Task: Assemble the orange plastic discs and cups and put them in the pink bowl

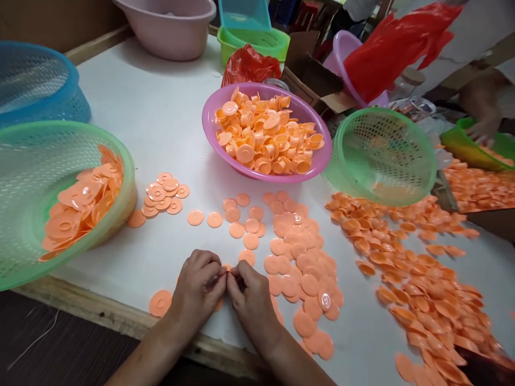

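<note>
My left hand [199, 281] and my right hand [250, 292] meet near the table's front edge. Fingertips of both pinch a small orange plastic piece [228, 269], mostly hidden, so its exact form cannot be made out. Flat orange discs [298, 252] lie spread and overlapping just right of my right hand, with a few more ahead of the fingers. Beside my left wrist rests a larger single disc [161, 303]. A small heap of ringed discs [163, 194] sits farther left.
A pink bowl [209, 128] full of tiny orange cups and saucers stands ahead. The left green basket [127, 177] holds larger discs; another green basket [426, 155] stands right, behind piled orange pieces [426, 289]. Far right, another person's hand [480, 131] reaches into a green container.
</note>
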`<state>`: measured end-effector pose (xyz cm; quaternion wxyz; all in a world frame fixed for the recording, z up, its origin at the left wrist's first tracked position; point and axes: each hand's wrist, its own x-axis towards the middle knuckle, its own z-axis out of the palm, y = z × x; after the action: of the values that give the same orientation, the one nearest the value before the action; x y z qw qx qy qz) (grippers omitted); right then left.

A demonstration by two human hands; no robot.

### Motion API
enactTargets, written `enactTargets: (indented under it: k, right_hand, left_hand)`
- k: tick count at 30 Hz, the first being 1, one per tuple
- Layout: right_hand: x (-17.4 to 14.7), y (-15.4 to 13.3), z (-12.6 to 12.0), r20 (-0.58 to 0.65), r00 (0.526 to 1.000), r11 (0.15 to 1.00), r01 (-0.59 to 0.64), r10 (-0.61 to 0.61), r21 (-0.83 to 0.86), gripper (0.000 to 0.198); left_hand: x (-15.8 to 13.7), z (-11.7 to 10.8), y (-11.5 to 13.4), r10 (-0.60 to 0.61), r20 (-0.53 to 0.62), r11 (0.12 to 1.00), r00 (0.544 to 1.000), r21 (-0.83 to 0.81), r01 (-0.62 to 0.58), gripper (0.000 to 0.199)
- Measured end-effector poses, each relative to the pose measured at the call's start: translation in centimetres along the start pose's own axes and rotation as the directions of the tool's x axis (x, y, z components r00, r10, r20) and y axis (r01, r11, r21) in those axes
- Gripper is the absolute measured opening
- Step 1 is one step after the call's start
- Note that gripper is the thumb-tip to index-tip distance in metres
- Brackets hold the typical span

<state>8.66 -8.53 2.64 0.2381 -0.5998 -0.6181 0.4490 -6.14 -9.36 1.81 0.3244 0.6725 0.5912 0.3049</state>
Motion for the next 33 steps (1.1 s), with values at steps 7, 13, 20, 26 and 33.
enactTargets:
  k: [7,13,20,26,33]
  right_hand:
    - [0.3,0.3,0.5,0.034,0.999,0.996,-0.032,0.029,0.080,0.014]
    - [5.8,-4.0,-7.0,-0.195,0.979,0.973,0.099,-0.057,0.209,0.016]
    - [11.7,-6.1,-19.2,-0.526,0.833,0.949,0.284,-0.173,0.137,0.034]
    - [2.5,6.5,-23.9,-0.745,0.659,0.948,-0.162,-0.102,-0.273,0.023]
    - [-2.7,13.5,-24.4,-0.648,0.756,0.887,-0.356,0.088,-0.295,0.031]
  left_hand:
    - [0.8,-0.8,0.3,-0.038,0.071,0.999,0.997,0.038,0.036,0.016]
    - [-1.9,-2.5,-2.8,0.033,-0.084,0.999,0.996,0.022,-0.031,0.021]
    - [-5.0,-1.8,-5.9,0.253,-0.050,0.898,0.966,0.384,-0.215,0.026]
    - [-3.0,0.5,-3.9,0.279,-0.048,0.886,0.959,0.398,-0.237,0.017]
    - [-1.6,-0.4,-1.8,0.189,-0.109,0.919,0.976,0.369,-0.137,0.027]
